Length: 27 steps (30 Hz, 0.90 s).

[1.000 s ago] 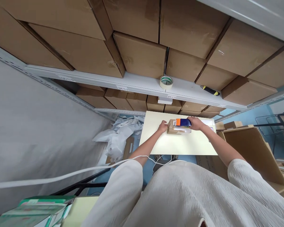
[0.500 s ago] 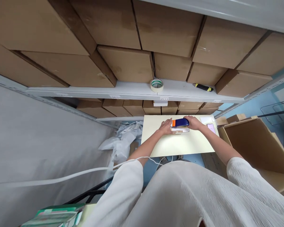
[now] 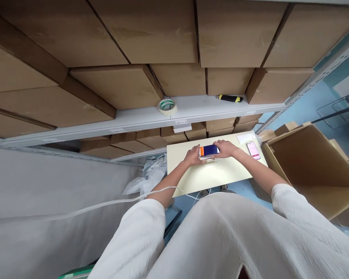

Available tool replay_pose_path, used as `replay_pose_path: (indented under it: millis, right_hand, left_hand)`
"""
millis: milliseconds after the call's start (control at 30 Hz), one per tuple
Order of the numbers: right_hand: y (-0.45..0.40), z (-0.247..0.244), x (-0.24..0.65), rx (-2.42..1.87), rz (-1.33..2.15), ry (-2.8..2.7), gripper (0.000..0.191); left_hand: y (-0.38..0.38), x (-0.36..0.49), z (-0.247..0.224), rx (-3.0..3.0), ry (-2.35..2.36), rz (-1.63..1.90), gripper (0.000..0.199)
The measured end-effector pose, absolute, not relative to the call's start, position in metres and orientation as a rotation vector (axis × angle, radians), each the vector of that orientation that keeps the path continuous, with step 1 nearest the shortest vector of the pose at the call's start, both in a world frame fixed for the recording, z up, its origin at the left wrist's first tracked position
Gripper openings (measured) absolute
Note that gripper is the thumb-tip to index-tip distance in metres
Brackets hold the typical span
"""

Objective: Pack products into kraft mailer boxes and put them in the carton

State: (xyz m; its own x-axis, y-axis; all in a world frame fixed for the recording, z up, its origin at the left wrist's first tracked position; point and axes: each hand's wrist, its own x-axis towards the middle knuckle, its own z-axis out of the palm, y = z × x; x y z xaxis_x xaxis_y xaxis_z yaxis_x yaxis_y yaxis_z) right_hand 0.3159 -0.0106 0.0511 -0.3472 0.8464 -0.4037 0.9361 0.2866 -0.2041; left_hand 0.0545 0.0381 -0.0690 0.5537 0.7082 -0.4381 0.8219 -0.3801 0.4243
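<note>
Right grip (image 3: 225, 148) on blue-and-orange tape dispenser (image 3: 209, 150), left grip (image 3: 193, 155) against box (image 3: 211, 160)

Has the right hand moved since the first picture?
Yes. The right hand has shifted left, away from the phone lying on the table.
</note>
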Motion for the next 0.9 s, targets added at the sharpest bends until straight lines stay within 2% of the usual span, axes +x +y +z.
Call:
replay_pose_path:
  millis: [167, 333, 600, 900]
  right_hand:
    - [0.004, 0.058, 0.294, 1.668, -0.552, 2.156, 0.053]
    - [0.015, 0.058, 0.271, 1.634, -0.529, 2.028, 0.064]
    - [0.005, 0.055, 0.278, 1.591, -0.484, 2.216, 0.050]
    - [0.003, 0.055, 0.298, 1.515, -0.477, 2.237, 0.051]
  left_hand:
    - [0.036, 0.056, -0.064, 2.188, 1.236, -0.247, 0.139]
    - [0.033, 0.058, -0.061, 2.192, 1.254, -0.260, 0.137]
    - [0.034, 0.058, -0.063, 2.159, 1.308, -0.300, 0.137]
    - [0.039, 0.061, -0.060, 2.222, 1.279, -0.436, 0.123]
